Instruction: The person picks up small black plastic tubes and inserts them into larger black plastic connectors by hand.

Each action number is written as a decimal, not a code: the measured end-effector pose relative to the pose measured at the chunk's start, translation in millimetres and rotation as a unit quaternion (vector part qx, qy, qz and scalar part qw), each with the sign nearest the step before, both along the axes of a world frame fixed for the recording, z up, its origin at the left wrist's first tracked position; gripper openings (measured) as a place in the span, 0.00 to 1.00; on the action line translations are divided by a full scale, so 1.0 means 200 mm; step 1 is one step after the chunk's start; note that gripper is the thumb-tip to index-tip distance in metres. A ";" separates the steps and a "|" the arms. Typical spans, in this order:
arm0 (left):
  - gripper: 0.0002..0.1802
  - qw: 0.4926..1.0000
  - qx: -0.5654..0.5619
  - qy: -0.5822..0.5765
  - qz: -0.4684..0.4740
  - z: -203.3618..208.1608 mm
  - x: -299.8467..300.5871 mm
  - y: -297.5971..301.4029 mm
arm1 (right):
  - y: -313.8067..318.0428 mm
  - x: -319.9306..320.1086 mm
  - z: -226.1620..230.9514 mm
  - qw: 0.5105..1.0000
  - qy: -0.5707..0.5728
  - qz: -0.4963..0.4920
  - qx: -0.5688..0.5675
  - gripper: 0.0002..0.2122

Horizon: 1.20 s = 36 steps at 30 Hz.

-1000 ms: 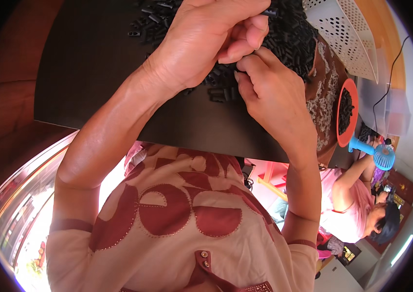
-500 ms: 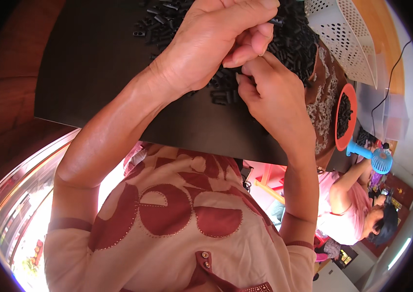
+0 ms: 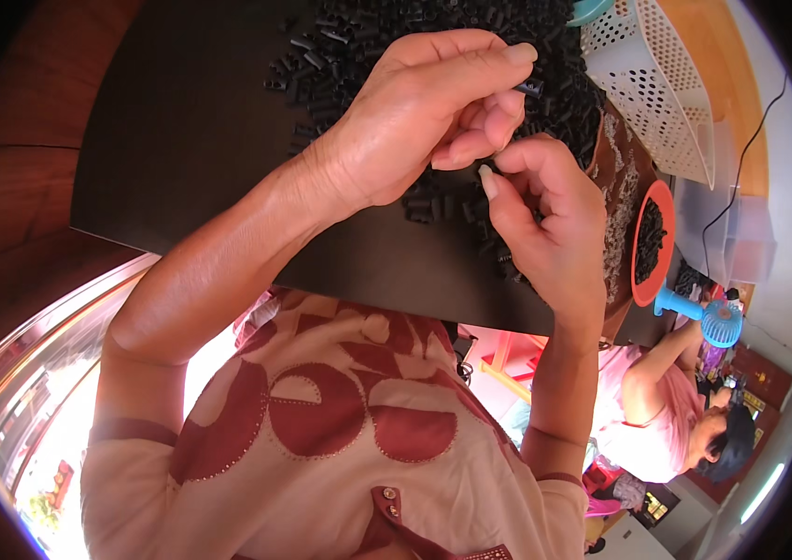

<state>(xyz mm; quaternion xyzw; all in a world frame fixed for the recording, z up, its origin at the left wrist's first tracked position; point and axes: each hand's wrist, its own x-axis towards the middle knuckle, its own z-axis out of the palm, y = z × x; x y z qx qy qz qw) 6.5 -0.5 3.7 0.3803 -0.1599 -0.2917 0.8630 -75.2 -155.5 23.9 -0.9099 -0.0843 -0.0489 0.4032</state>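
Note:
My left hand (image 3: pixel 433 107) is raised over a heap of small black plastic tube pieces (image 3: pixel 330 37). Between its thumb and forefinger tips it pinches one small black plastic piece (image 3: pixel 531 88), with the other fingers curled. Just below and to the right, my right hand (image 3: pixel 550 201) has its thumb and forefinger drawn close together in a pinch. Whatever may be between those fingertips is too small or dark to make out. A few loose black pieces (image 3: pixel 428 209) lie on the dark table under my hands.
A white perforated basket (image 3: pixel 648 89) stands at the far right. Nearer are an orange bowl (image 3: pixel 640 275) of black pieces and a small blue fan (image 3: pixel 721 323). A brown patterned cloth (image 3: pixel 622 177) borders the heap. Another person in pink (image 3: pixel 648 411) sits at right.
Both hands have come lower in the picture, and my right hand has drawn slightly away from the left. The black piece stays in my left fingertips. The view has shifted a little.

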 end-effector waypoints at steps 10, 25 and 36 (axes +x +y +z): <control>0.14 1.000 0.000 -0.002 -0.011 0.00 -0.01 0.00 | -0.01 -0.01 0.06 0.985 -0.012 -0.011 0.174 0.08; 0.14 1.000 0.011 0.003 -0.018 0.00 -0.03 0.01 | -0.04 -0.05 0.06 0.992 -0.096 -0.027 0.083 0.11; 0.15 0.998 0.049 -0.023 -0.025 0.01 -0.05 0.01 | -0.05 -0.06 0.08 0.973 -0.051 -0.074 0.214 0.04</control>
